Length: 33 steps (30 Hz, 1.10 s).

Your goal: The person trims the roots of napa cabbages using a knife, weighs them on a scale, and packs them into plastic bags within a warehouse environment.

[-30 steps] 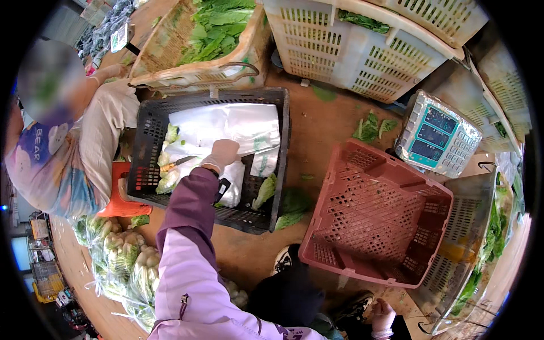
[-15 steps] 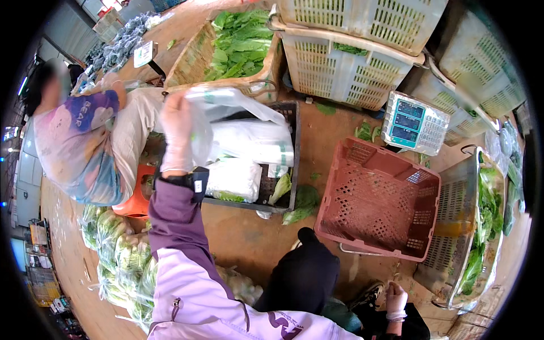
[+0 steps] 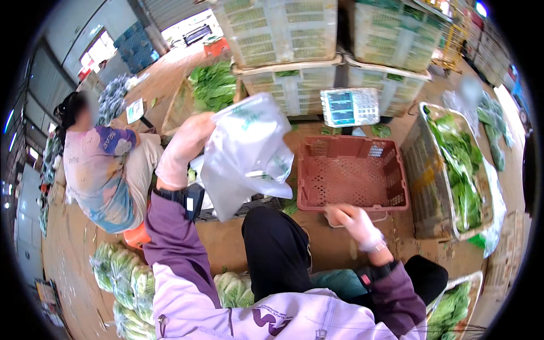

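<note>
My left hand, in a thin clear glove, grips a translucent plastic bag by its top edge. The bag hangs limp and looks flat, with faint green print. Behind it, a black crate is mostly hidden. My right hand, also gloved and slightly blurred, is over the near rim of a red-brown plastic basket. Its fingers are loosely curled, with nothing visible in them. Only mesh shows inside the basket.
A digital scale stands behind the basket. Stacked pale crates block the back; a crate of leafy greens stands right. Bagged vegetables lie near left. Another person sits at the left.
My left hand has lifted the bag up and right, away from the black crate. My right hand has risen from beside my leg to the basket's near rim. The view has shifted.
</note>
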Available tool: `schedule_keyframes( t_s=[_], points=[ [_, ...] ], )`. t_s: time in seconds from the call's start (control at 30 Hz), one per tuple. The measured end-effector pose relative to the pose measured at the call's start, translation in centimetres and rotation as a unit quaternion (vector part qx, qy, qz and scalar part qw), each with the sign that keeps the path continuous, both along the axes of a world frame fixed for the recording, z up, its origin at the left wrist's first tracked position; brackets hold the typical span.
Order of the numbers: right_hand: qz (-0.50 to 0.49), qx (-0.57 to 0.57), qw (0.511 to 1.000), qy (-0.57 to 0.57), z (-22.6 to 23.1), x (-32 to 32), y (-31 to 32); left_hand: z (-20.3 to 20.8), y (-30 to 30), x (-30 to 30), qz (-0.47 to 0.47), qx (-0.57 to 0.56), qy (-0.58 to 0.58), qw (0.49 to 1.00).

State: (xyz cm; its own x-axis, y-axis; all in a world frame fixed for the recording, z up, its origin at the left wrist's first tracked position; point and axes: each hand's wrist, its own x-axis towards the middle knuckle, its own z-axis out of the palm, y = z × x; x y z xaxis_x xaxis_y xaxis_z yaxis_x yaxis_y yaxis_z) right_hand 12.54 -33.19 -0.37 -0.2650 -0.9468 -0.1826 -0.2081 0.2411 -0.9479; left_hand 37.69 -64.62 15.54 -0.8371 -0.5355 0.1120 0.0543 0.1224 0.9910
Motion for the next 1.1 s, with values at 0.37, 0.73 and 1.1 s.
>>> schedule_keyframes(
  t_s=[0.37, 0.73, 1.1],
  points=[
    [-0.026, -0.345, 0.925, -0.16, 5.9, 7.8, -5.8, -2.3, 10.9, -2.9, 0.013, -0.094, -0.013, 0.995],
    [-0.25, -0.398, 0.866, -0.169, 8.6, 5.5, -6.1, -8.8, 15.4, -4.8, 0.063, 0.076, 0.024, 0.995],
    [-0.077, -0.238, 0.968, -0.03, 6.7, 6.8, -7.1, -7.7, 14.4, -2.4, 0.194, -0.039, -0.04, 0.979]
  ],
)
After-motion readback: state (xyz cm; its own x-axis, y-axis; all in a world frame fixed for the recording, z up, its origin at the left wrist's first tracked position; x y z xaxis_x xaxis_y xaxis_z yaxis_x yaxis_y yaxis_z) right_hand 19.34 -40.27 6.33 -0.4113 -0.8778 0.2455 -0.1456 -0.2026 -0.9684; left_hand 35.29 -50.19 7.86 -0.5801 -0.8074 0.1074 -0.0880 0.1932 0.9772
